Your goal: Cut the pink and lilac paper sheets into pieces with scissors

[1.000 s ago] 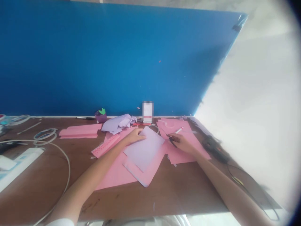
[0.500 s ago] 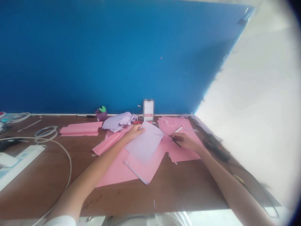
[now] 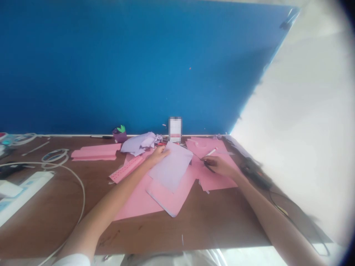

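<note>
My left hand point(image 3: 158, 155) rests flat on the top left corner of a lavender paper sheet point(image 3: 170, 168), holding nothing. That sheet lies on overlapping pink paper sheets point(image 3: 138, 201). My right hand point(image 3: 217, 166) grips a white-barrelled pen point(image 3: 211, 152), its dark tip low near the lavender sheet's right edge. Under that hand lies another pink sheet point(image 3: 216, 183). A pink ruler point(image 3: 126, 169) lies just left of my left forearm.
The wooden table point(image 3: 55, 210) ends at a blue wall point(image 3: 138, 66). Along it stand crumpled lavender paper point(image 3: 140, 143), folded pink paper point(image 3: 94, 153), a purple paper fruit point(image 3: 119, 135) and a blurred card point(image 3: 175, 129). White cable point(image 3: 82, 195), a power strip point(image 3: 24, 192) and a dark tool point(image 3: 255, 173) lie about.
The view has tilted slightly, so the table sits a little higher in the frame. My hands have shifted only a little, and the pen stays in my right hand.
</note>
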`<state>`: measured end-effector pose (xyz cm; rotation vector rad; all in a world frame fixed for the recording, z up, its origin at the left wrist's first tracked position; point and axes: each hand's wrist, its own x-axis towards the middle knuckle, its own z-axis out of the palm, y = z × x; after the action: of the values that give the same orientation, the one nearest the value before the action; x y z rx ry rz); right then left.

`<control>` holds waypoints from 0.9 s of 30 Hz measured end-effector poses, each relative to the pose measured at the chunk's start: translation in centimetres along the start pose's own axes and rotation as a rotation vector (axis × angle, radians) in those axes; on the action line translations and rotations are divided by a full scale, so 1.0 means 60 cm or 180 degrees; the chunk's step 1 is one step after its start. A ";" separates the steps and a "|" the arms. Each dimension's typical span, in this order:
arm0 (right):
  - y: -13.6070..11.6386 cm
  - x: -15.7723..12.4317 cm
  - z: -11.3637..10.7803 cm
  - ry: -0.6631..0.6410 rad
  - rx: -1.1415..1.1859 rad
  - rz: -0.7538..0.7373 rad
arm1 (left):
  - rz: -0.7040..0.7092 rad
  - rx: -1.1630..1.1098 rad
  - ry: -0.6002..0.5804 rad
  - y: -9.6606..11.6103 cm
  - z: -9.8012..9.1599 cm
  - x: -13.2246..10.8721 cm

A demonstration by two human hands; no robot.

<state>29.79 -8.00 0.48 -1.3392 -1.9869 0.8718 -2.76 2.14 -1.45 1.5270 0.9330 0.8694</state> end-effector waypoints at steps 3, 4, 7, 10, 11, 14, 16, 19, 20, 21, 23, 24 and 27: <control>0.000 0.000 0.000 -0.0035 0.0029 -0.0013 | -0.0039 -0.0024 -0.0009 -0.001 -0.001 0.001; 0.000 0.000 0.000 -0.0056 0.0030 -0.0013 | -0.0037 -0.0043 -0.0022 -0.002 -0.001 0.001; 0.004 0.001 0.000 -0.0085 0.0007 -0.0016 | 0.0009 -0.0062 -0.0037 -0.003 0.000 0.000; 0.009 0.002 -0.002 -0.0034 -0.0004 -0.0012 | 0.0048 -0.0063 -0.0061 -0.003 0.000 -0.001; 0.010 0.002 -0.004 -0.0013 0.0007 -0.0011 | 0.0050 -0.0070 -0.0059 -0.003 0.000 -0.001; 0.009 0.001 -0.007 0.0022 0.0082 -0.0017 | 0.0025 -0.0084 -0.0021 0.000 0.000 -0.002; 0.007 0.001 -0.008 0.0028 0.0140 -0.0011 | 0.0016 -0.0087 -0.0007 0.003 0.001 -0.003; 0.004 0.001 -0.006 0.0012 0.0163 0.0015 | 0.0018 -0.0092 -0.0032 0.007 0.002 -0.005; 0.004 0.002 -0.004 -0.0006 0.0146 0.0025 | 0.0015 -0.0097 -0.0042 0.008 0.002 -0.006; 0.004 0.002 -0.003 -0.0034 0.0123 0.0033 | 0.0014 -0.0104 -0.0048 0.008 0.002 -0.006; 0.004 0.002 -0.001 -0.0120 0.0082 0.0051 | 0.0017 -0.0115 -0.0053 0.008 0.002 -0.007; 0.004 0.002 0.000 -0.0154 0.0072 0.0060 | 0.0024 -0.0111 -0.0055 0.008 0.002 -0.006; 0.004 0.001 -0.001 -0.0140 0.0031 0.0063 | 0.0036 -0.0084 -0.0036 0.005 0.001 -0.005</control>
<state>29.96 -7.84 0.35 -1.3470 -2.0031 0.9263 -2.82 1.80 -1.16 1.5145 0.9022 0.8772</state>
